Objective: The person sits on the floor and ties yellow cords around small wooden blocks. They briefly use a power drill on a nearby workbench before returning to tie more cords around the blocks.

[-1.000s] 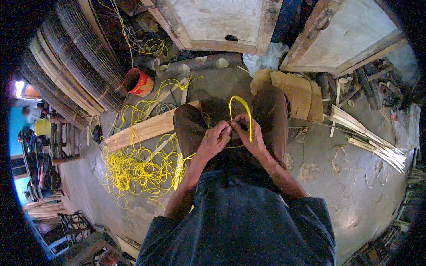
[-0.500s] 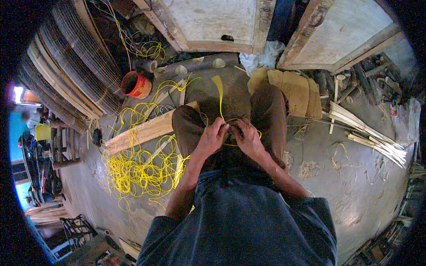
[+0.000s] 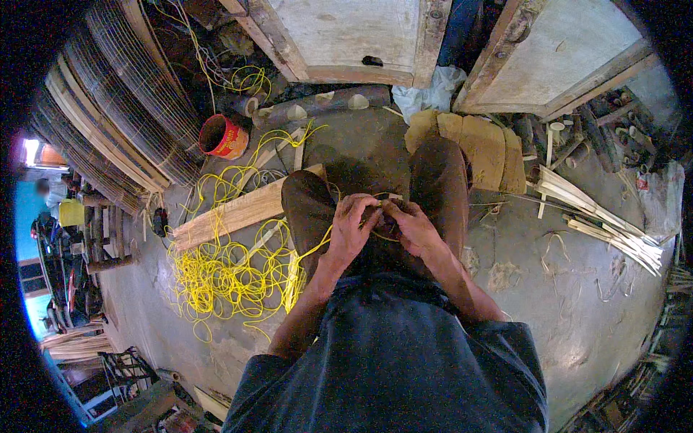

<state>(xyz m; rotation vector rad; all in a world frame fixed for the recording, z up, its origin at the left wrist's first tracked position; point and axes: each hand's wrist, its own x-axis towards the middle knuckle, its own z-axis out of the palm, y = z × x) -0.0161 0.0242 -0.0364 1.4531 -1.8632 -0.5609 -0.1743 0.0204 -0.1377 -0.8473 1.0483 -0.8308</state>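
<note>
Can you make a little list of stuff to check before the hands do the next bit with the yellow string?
1. Both hands on the work: left hand and right hand meet over the lap. Ok.
2. Yellow string reaches the left hand. Ok.
3. String free of knots: the pile looks tangled. Not ok.
4. Wooden plank off the string: they overlap. Cannot tell.
5. Small piece under the fingers: hidden. Cannot tell.

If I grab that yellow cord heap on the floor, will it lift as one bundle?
Probably not: the yellow cord lies in loose, overlapping loops, so it looks floppy and apt to snag or trail. It seems light. One strand runs up toward the left hand, so pulling may tug it.
</note>
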